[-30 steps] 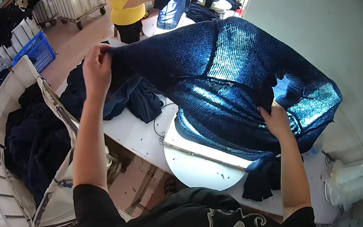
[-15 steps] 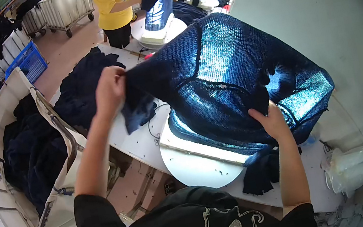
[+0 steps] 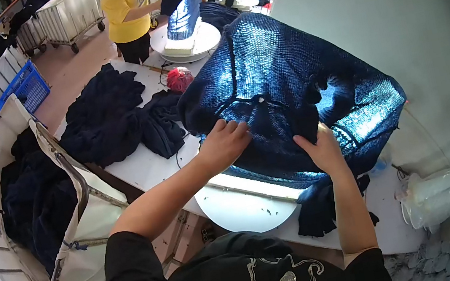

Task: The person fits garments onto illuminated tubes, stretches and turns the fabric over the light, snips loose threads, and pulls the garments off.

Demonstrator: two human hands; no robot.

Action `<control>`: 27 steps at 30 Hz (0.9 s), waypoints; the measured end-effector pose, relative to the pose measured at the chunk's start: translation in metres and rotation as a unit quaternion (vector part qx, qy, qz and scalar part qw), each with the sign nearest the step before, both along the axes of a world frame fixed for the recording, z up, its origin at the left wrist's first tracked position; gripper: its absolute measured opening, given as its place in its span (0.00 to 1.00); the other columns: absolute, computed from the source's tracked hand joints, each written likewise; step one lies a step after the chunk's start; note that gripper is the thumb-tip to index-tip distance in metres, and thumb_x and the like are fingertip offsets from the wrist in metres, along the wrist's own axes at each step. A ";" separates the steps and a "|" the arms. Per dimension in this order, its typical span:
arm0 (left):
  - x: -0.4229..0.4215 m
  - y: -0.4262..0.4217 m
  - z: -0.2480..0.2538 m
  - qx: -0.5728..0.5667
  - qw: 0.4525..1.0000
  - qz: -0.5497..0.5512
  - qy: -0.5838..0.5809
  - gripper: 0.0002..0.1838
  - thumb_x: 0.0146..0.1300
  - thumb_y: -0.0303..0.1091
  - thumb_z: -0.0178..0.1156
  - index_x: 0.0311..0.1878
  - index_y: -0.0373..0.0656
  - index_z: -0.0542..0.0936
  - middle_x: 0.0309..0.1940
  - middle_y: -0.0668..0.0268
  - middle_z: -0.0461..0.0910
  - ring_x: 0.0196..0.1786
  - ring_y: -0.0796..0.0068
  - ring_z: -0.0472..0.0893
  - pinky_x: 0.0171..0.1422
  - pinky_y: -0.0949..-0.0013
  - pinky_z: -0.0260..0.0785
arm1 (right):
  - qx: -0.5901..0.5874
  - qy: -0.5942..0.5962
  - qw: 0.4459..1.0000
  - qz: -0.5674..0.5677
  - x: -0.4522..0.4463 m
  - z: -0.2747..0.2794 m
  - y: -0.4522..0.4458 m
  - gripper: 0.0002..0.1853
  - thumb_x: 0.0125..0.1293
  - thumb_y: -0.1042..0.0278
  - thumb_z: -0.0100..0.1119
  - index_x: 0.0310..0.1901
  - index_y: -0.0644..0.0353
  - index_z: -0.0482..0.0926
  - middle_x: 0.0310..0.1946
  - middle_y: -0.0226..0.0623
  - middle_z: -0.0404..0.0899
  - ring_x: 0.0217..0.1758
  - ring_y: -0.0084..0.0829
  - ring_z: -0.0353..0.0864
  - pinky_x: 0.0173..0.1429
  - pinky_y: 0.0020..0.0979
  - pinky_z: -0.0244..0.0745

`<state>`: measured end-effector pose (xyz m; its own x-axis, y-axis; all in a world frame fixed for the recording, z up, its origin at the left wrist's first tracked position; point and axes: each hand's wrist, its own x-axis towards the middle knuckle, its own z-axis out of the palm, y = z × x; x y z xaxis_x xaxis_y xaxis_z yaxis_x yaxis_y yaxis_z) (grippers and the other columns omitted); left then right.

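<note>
A dark blue knit sweater (image 3: 259,62) is draped over a lit board (image 3: 257,185), whose light glows through the stitches. The board stands on a round white base (image 3: 243,206). At the sweater's lower left, my left hand (image 3: 225,146) has its fingers curled in against the knit, closed on a bit of it. My right hand (image 3: 323,150) grips the fabric farther right, thumb on top, beside a brightly lit opening. A small pale spot (image 3: 260,100) shows at a seam junction between the two hands.
Dark garments (image 3: 106,116) lie heaped on the white table to the left, near a red yarn ball (image 3: 179,79). A cloth-lined cart (image 3: 78,211) holds more dark clothing. A person in a yellow shirt (image 3: 127,13) works at another lit stand. Plastic-wrapped rolls (image 3: 439,196) sit by the right wall (image 3: 396,20).
My left hand has let go of the stretched-out part at the left and moved right and down onto the sweater's front. My right hand keeps its grip. The view has shifted slightly.
</note>
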<state>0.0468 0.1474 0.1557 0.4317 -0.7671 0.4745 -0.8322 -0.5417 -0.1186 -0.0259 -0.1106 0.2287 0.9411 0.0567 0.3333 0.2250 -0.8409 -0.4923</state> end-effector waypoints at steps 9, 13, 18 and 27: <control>-0.007 -0.007 -0.042 -0.019 0.998 0.045 0.038 0.10 0.53 0.30 0.55 0.40 0.43 0.78 0.42 0.64 0.75 0.45 0.67 0.74 0.52 0.63 0.61 | -0.133 -0.012 0.990 -0.038 -0.007 -0.022 -0.005 0.18 0.57 0.64 0.67 0.45 0.64 0.76 0.43 0.42 0.76 0.49 0.44 0.75 0.55 0.44 0.67; -0.009 -0.007 -0.044 -0.017 0.998 0.055 0.021 0.10 0.54 0.29 0.54 0.40 0.44 0.77 0.43 0.63 0.75 0.45 0.67 0.74 0.53 0.61 0.60 | -0.102 -0.030 0.994 -0.022 -0.010 -0.023 -0.007 0.19 0.57 0.65 0.67 0.47 0.64 0.75 0.43 0.43 0.76 0.50 0.44 0.75 0.55 0.44 0.67; -0.011 -0.010 -0.046 -0.020 0.996 0.073 0.036 0.09 0.54 0.28 0.54 0.40 0.44 0.76 0.43 0.62 0.75 0.46 0.66 0.74 0.55 0.61 0.60 | 0.014 -0.079 0.996 0.049 -0.023 -0.019 -0.007 0.22 0.57 0.71 0.65 0.54 0.62 0.74 0.56 0.46 0.72 0.58 0.47 0.73 0.62 0.43 0.68; -0.017 -0.014 -0.046 -0.049 0.994 0.100 -0.009 0.06 0.51 0.28 0.55 0.35 0.44 0.75 0.38 0.63 0.73 0.42 0.65 0.74 0.52 0.61 0.61 | 0.075 -0.394 0.910 -0.101 -0.067 0.002 -0.083 0.15 0.61 0.79 0.55 0.51 0.63 0.74 0.58 0.51 0.73 0.62 0.46 0.72 0.68 0.43 0.62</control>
<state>0.0302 0.1331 0.1101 0.5612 -0.6167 0.5520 -0.7054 -0.7053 -0.0707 -0.0925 -0.1931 0.2308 0.3926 -0.1927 0.8993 0.4055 -0.8414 -0.3573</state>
